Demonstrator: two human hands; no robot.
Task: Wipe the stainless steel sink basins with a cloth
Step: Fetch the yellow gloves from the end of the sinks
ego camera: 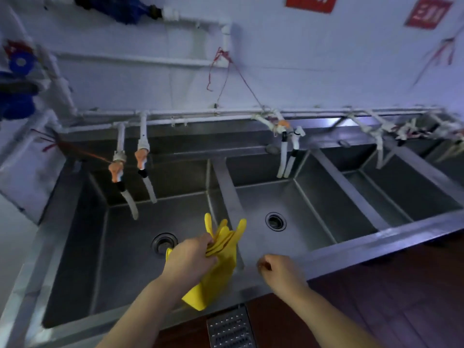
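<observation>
**A:** Start close in. What have you got in each hand?

**B:** My left hand point(190, 257) has its grip clamped on a pair of yellow rubber gloves point(221, 259), pinched around the middle. Their long axis runs away from me: cuffs hang down toward my wrist, fingers point up and out toward the far wall. My right hand point(278, 268) is loosely curled, grasping nothing, and hovers over the front rim just right of the gloves.

**A:** And the cloth?

**B:** I can't see 1 anywhere in view. The gloves are the only soft thing I hold, so I'd judge I'm preparing to put them on, not yet wiping.

**A:** Which hand is nearer the work?

**B:** The gloves sit over the divider point(227, 187) between 2 basins. The left basin point(125, 247) lies below and left of my left hand, its drain point(163, 243) just beside my knuckles. The right basin point(301, 217) lies ahead of my free right hand, drain point(275, 221) beyond it.

**A:** Farther back?

**B:** White taps point(130, 162) hang over the rear edge, then more basins off to the right.
</observation>
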